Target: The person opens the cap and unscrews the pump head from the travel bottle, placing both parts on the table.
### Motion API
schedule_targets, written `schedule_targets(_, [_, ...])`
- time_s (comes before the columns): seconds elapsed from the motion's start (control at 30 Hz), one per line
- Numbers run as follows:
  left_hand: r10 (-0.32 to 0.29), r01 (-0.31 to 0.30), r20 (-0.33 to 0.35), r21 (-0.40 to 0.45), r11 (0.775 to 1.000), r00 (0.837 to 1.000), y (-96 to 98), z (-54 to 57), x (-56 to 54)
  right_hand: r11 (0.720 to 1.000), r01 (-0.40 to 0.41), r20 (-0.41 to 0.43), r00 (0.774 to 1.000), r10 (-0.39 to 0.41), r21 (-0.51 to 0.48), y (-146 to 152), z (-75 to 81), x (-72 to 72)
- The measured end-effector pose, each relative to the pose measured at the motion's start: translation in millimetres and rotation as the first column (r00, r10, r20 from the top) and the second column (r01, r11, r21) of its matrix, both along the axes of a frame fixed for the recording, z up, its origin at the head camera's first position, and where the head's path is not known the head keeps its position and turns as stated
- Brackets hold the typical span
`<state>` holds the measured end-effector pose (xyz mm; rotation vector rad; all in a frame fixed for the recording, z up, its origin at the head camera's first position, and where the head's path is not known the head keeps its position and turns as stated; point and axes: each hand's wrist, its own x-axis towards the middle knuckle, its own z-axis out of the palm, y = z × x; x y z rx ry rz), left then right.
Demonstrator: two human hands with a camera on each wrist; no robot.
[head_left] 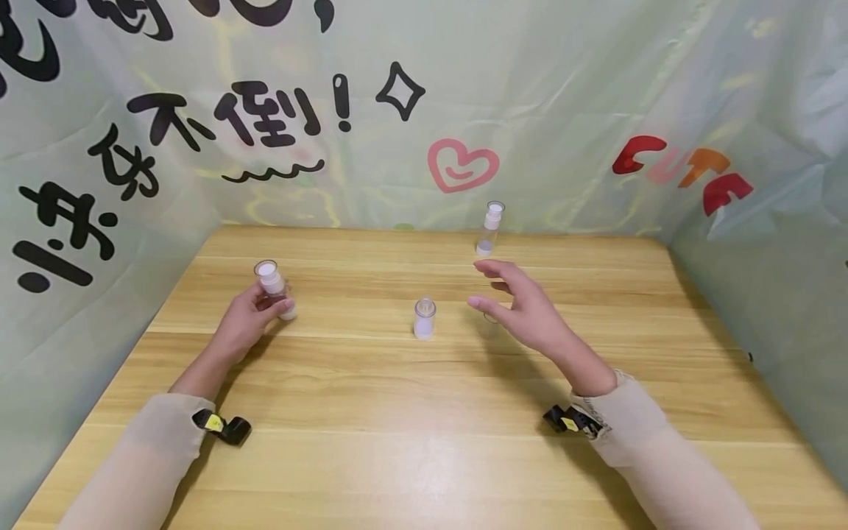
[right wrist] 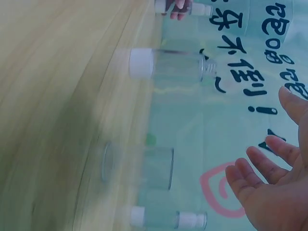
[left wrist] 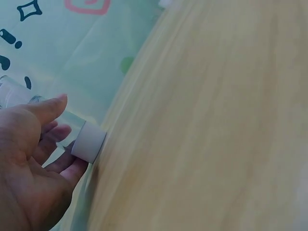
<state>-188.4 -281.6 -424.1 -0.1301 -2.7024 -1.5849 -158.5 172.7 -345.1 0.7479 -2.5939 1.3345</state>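
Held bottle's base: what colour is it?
The base is white, showing best in the left wrist view.

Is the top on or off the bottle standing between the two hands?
Off. On the middle bottle, the right wrist view shows a bare threaded neck with nothing fitted over it.

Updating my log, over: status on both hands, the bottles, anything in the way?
Left hand gripping a pump-topped bottle. Right hand empty, near a clear cap. Pumpless bottle standing between the hands; nothing apparently blocking either.
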Motion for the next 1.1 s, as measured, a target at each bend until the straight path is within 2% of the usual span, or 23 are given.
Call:
schedule_targets(0.47, [-0.088, 0.087, 0.015, 0.047, 0.995, 0.996, 9.9, -2.4, 10.6, 0.994, -0.104, -0.069, 0.992, 0.103, -0.017, -35, 1.8, 6.1])
schedule_targets(0.63, [-0.125, 0.124, 0.003, 0.065, 0.990, 0.992, 12.6, -2.9, 13.6, 0.986, -0.157, -0.101, 0.983, 0.151, -0.050, -45, 0.4, 8.9])
schedule_targets(0.87, [-0.175, 0.172, 0.032, 0.082, 0.982, 0.984, 17.8, -0.8, 20.3, 0.971, -0.222, -0.142, 0.968, 0.209, -0.084, -59, 0.3, 11.6])
schedule_targets(1.1, [-0.214, 0.207, 0.056, 0.110, 0.972, 0.975, 22.6, -1.2, 24.6, 0.963, -0.268, -0.157, 0.952, 0.263, -0.009, -77, -1.4, 11.7])
